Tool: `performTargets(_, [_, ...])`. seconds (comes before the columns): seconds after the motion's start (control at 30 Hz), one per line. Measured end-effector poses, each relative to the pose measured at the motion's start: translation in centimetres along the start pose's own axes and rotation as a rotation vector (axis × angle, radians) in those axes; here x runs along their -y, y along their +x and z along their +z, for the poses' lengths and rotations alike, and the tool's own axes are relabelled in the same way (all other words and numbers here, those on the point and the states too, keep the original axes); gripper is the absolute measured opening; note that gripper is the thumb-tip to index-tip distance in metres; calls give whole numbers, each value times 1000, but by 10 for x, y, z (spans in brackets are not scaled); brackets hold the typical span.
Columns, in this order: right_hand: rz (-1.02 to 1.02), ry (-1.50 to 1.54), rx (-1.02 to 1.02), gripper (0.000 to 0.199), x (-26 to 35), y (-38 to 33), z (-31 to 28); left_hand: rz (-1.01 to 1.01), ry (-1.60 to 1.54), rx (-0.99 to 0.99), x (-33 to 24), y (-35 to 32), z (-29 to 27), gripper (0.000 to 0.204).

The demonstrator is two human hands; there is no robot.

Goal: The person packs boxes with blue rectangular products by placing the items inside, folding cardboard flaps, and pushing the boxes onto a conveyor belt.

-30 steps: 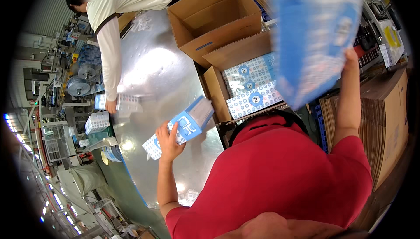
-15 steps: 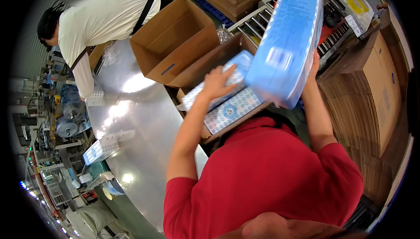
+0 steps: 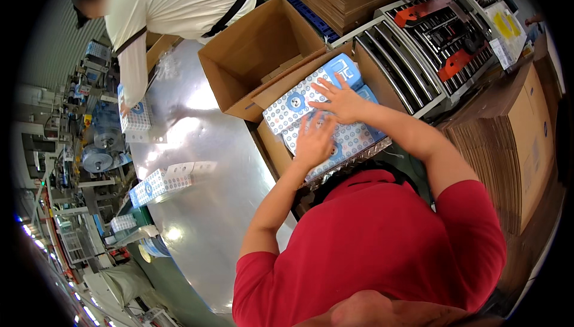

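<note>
Head view: glossy blue-and-white patterned packs (image 3: 311, 105), soft film-wrapped blocks, lying flat inside brown corrugated carton (image 3: 272, 147). Second, empty carton (image 3: 251, 64) directly behind, flaps raised. Polished round metal table (image 3: 197, 183) to the left, with open room along its near curve. Left hand (image 3: 314, 141) spread flat, palm down on the top pack. Right hand (image 3: 341, 102) likewise splayed, pressing the upper pack; nothing gripped, apparently. Roller conveyor (image 3: 412, 58) just right.

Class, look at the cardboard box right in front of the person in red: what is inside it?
Blue-and-white patterned packs fill the cardboard box; left hand and right hand press on them. Anything beneath is covered.
</note>
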State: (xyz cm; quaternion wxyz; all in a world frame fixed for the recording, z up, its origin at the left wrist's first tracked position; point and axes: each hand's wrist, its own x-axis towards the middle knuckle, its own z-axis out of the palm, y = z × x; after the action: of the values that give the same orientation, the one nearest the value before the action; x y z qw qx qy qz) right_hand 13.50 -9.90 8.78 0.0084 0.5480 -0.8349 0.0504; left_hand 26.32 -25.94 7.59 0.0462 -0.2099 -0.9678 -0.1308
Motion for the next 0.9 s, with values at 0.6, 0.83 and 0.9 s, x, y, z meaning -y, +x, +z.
performTargets(0.6, [802,478,318,101,-75,-90,-91,-616,-976,-565,53,-27,109,55])
performTargets(0.83, [719,871,796,113,-72,-93,-12,-1304,-1184,-273,33,-78,100,57])
performTargets(0.9, [719,913,811,112,-68,-102,-42,-1340,-1734,-230,42,-101,69,63])
